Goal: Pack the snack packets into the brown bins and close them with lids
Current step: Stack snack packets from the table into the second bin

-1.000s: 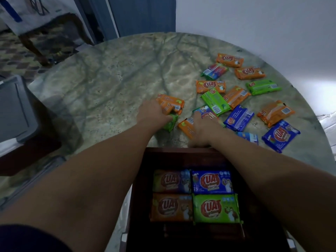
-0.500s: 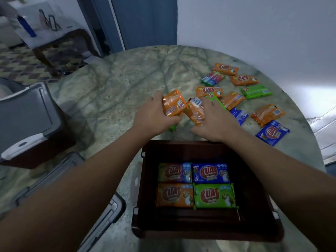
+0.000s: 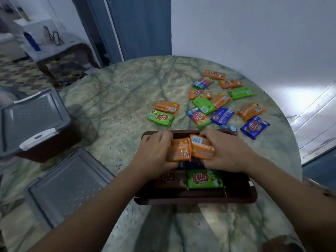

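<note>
**Two orange packets held over the open brown bin**

We see both hands above the far half of the open brown bin (image 3: 236,195), which sits on the marble table (image 3: 112,110) right in front of the person. The left hand (image 3: 154,155) grips an orange packet (image 3: 177,150), fingers curled over its far edge and thumb underneath. The right hand (image 3: 227,151) grips a second orange packet (image 3: 201,149) the same way; this one shows a white barcode label on its upper corner, and the smaller print on it is too blurred for us to read. The two packets touch side by side, tilted, just above the bin's contents.

Inside the bin, nearer the person, a green packet (image 3: 204,179) reads "KUAT" in a red oval, and beside it on the left a shadowed orange-brown packet (image 3: 170,179) shows the letters "UAT". A blue packet (image 3: 192,163) is only partly visible under the hands.

Beyond the bin, loose packets lie scattered on the table. A green one (image 3: 161,118) and an orange one (image 3: 167,107) lie touching each other, apart from the main cluster (image 3: 221,100) of orange, green, blue and multicoloured packets to the right; several of those show the same logo.

At the left a second brown bin (image 3: 49,148) stands closed under a grey lid (image 3: 31,119) with a white latch. Another grey lid (image 3: 67,186) lies flat on the table, near the open bin's left side.
</note>
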Available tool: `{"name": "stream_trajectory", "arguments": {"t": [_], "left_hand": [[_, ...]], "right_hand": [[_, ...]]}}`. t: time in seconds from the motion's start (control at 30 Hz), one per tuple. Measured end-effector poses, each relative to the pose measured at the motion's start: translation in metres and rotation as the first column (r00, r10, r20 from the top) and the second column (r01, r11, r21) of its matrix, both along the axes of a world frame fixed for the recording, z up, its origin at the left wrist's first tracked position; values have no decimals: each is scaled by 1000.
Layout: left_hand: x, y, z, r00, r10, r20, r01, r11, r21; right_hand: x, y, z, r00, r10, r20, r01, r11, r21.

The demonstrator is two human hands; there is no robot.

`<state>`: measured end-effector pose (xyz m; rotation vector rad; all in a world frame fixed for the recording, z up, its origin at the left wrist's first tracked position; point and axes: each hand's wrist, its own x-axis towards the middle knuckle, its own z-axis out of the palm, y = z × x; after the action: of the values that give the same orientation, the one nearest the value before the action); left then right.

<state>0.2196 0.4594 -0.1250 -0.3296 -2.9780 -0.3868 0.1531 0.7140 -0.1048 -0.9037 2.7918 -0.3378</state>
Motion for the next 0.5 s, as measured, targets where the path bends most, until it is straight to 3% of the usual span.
{"name": "stream_trajectory", "arguments": {"t": [0.07, 0.27, 0.5], "left_hand": [[3, 2, -4, 995, -77, 67, 82, 993, -82], [-1, 4, -14, 987, -123, 100, 142, 964, -224], [-6, 4, -8, 988, -48, 146, 78, 976, -203]], "right_hand": [[1, 5, -3, 999, 29, 43, -32, 998, 60], [-2, 5, -22, 974, 202, -105, -156, 929, 334], [-5, 4, -25, 974, 190, -124, -139, 933, 333]]}}
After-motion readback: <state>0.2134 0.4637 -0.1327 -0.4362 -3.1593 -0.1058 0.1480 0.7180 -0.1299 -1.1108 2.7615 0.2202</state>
